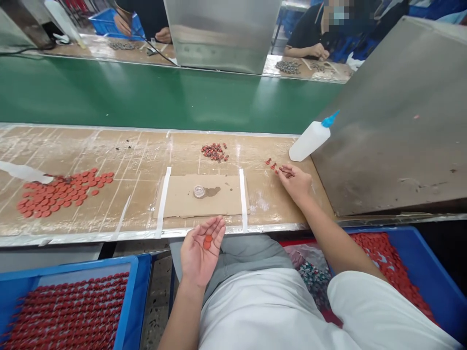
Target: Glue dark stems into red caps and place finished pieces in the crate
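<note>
My left hand (201, 250) is palm up with its fingers slightly cupped, just in front of the bench edge. Two or so small orange-red discs (207, 242) lie in its palm. My right hand (296, 183) reaches to the right of the bench, fingertips pinched low over a small red piece that they partly hide. Beside those fingertips runs a short row of small red pieces (273, 166), each with a disc-like base. Between the hands, a small clear round dish (199, 191) sits on a taped-down cardboard sheet (178, 197), next to a wet stain.
Shiny red parts (213, 152) are piled behind the cardboard; many red discs (62, 194) lie left. A white bottle (310, 141) with a blue nozzle leans near a metal panel (397, 121). Blue trays (133, 291) flank me. Co-workers sit beyond the green belt (146, 97).
</note>
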### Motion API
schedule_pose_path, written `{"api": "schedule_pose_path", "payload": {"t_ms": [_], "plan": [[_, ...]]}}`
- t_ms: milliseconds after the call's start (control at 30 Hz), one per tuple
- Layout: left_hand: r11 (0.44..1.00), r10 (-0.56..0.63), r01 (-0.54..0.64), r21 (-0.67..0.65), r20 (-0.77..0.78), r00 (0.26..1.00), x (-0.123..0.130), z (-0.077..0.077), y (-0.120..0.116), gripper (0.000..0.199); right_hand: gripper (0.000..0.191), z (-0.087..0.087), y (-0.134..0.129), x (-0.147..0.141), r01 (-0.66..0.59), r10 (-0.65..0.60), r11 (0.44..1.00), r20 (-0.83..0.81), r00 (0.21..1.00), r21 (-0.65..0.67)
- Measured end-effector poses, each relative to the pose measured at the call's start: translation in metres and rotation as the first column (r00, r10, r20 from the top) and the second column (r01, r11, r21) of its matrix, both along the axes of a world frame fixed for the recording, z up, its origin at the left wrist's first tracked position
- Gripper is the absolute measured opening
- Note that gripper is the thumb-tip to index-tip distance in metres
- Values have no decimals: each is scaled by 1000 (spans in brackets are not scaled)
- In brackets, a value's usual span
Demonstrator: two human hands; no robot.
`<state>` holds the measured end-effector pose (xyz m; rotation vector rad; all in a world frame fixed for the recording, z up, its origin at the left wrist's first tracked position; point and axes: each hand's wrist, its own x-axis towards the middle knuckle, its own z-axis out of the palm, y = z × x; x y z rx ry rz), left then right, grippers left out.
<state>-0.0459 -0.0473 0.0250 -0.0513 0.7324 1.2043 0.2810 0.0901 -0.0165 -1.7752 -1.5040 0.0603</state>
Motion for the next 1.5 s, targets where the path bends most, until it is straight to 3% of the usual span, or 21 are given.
{"api": "schedule_pose_path", "payload": {"t_ms": [233,433,600,667,700,733,767,833,900,1000,1133,1233,1300,1400,1500], "plan": [[998,-35,32,56,59,998,-1,-3,4,37,33,-8,7,2,25,-20,999,124,992,-36],[992,-65,52,111,116,991,1,2,7,45,36,-7,7,5,33,-29,999,118,993,-34],[990,-61,39,136,163,985,6,8,11,50,34,18,-20,-18,71,-78,996,120,990,54],[990,-60,39,132,161,985,8,10,12,51,29,33,-43,-42,-20,16,996,50,999,85],[991,-62,42,128,157,986,9,11,13,51,26,40,-56,-57,-126,127,989,-7,992,75],[991,-65,46,125,152,986,11,11,14,51,22,45,-68,-73,-268,270,962,-43,962,43],[991,-70,52,122,147,987,12,12,14,50,21,49,-78,-88,-439,440,898,-56,896,19],[990,-86,70,119,141,986,16,12,14,50,26,52,-92,-115,-685,681,728,-95,727,-19],[989,-105,89,120,131,986,18,11,14,50,30,49,-96,-135,-811,802,584,-133,582,-32],[987,-120,106,124,105,987,18,10,12,50,32,42,-92,-150,-873,855,487,-186,484,-31],[988,-96,82,132,103,990,16,10,10,48,25,35,-90,-157,-863,840,504,-214,499,-32],[989,-80,64,132,120,990,15,9,9,46,24,33,-97,-162,-797,739,604,-358,571,-26],[992,-51,39,118,106,993,14,7,9,40,28,34,-101,-165,-722,569,690,-576,587,-55],[995,13,-17,94,45,999,14,2,6,28,34,38,-104,-168,-662,267,735,-834,482,-148],[991,21,-20,136,-6,1000,14,-3,1,23,37,43,-103,-170,-656,87,731,-929,360,-186]]}}
